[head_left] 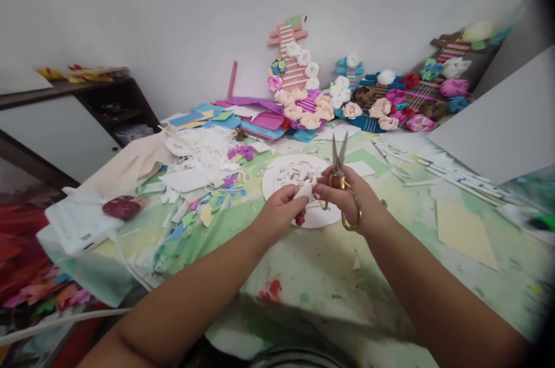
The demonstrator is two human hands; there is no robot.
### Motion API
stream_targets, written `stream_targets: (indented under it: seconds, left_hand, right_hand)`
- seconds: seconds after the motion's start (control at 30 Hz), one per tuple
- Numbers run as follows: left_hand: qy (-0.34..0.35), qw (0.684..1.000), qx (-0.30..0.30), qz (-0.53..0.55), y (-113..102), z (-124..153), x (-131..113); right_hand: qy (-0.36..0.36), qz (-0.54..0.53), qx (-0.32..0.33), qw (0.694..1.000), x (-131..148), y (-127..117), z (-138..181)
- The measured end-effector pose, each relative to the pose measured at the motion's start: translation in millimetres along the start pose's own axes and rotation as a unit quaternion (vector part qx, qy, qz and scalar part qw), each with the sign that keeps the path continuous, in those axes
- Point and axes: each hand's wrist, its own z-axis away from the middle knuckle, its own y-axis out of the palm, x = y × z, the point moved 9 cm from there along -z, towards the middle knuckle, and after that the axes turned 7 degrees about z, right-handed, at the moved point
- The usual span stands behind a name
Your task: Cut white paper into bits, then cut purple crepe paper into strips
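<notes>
We work with both hands over the white round board (269, 181) in the middle of the table, where a ring of white bits (295, 171) lies. Our left hand (281, 209) pinches a small white piece (307, 190) narrowly between thumb and finger, just above the board's near part. Our right hand (358, 197) carries the gold-handled scissors (339, 162), blades parted and pointing to the far side, while its fingertips meet the piece from the right; we cannot tell how firmly they grip it.

The step in hand looks like shaping the piece by finger, since the blades stand clear of it. As we judge it, the next move calls for a steady left pinch; any cut would need the scissors turned toward the piece, with our fingertips out of their way. To the left lies a heap of white strips (199, 151).
</notes>
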Motion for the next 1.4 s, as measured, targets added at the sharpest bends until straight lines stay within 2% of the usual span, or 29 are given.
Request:
stream_targets:
  seconds: [0.07, 0.17, 0.27, 0.37, 0.47, 0.6, 0.77, 0.97, 1.1, 1.23, 1.4]
  left_hand:
    - [-0.001, 1.0, -0.002, -0.021, 0, 1, 0]
    - [0.007, 1.0, 0.011, -0.016, -2, 1, -1]
    - [0.032, 0.999, -0.021, 0.024, -16, -3, -3]
    - [0.05, 0.995, -0.073, 0.036, -30, -6, -5]
    - [0.034, 0.997, -0.065, 0.021, -27, -8, -3]
    - [0.03, 0.997, -0.044, 0.052, -23, -10, -1]
    - [0.039, 0.995, -0.057, 0.075, -29, -12, -2]
    - [0.06, 0.992, -0.062, 0.088, -29, -12, -5]
    - [0.076, 0.987, -0.089, 0.113, -35, -13, -6]
    - [0.074, 0.978, -0.109, 0.163, -39, -12, -7]
    - [0.034, 0.961, -0.05, 0.272, -25, -9, -4]
  right_hand:
    - [-0.006, 0.012, 0.01, 1.0, 0, 6, 0]
    - [-0.01, 0.017, -0.007, 1.0, -4, 0, 0]
    - [-0.025, 0.1, -0.003, 0.995, -3, -9, -8]
    - [-0.037, 0.275, -0.009, 0.961, -3, -17, -28]
    - [-0.048, 0.397, -0.017, 0.917, -2, -15, -53]
    - [-0.06, 0.435, -0.001, 0.898, -2, -4, -77]
    - [-0.066, 0.472, 0.037, 0.878, 1, 5, -83]
    - [-0.078, 0.509, 0.002, 0.857, 13, -1, -75]
    - [-0.084, 0.489, -0.025, 0.868, 19, -11, -53]
    - [-0.056, 0.467, 0.027, 0.882, 9, -9, -13]
    - [-0.046, 0.462, 0.085, 0.882, 2, 11, 26]
